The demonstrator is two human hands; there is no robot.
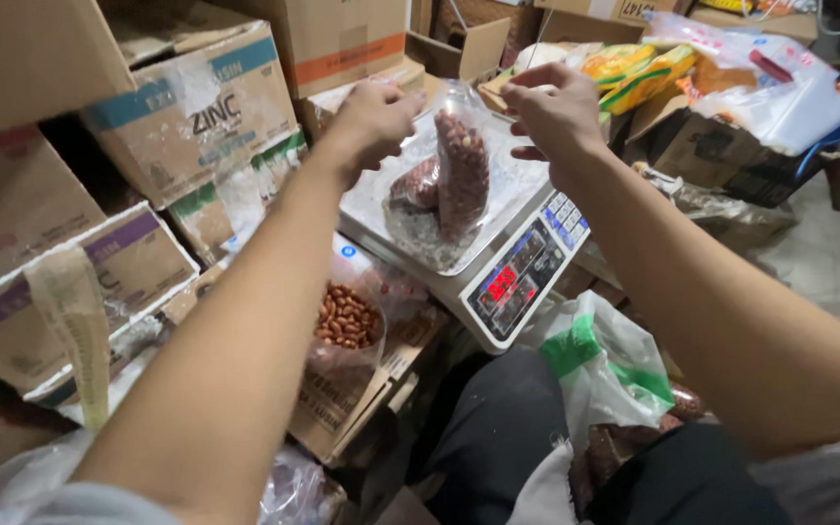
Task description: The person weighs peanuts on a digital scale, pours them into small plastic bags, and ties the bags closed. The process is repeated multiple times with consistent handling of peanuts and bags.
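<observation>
Both my hands hold up the top of a clear plastic bag of brown peanuts over a white digital scale. My left hand pinches the bag's mouth on the left, and my right hand grips it on the right. The bag's bottom rests on the scale's steel pan. A second clump of peanuts in plastic lies on the pan behind it. The scale's red display is lit.
An open bag of loose peanuts stands below the scale. Stacked cardboard boxes fill the left side. A green-and-white plastic bag lies on my lap. Packaged goods in boxes crowd the back right.
</observation>
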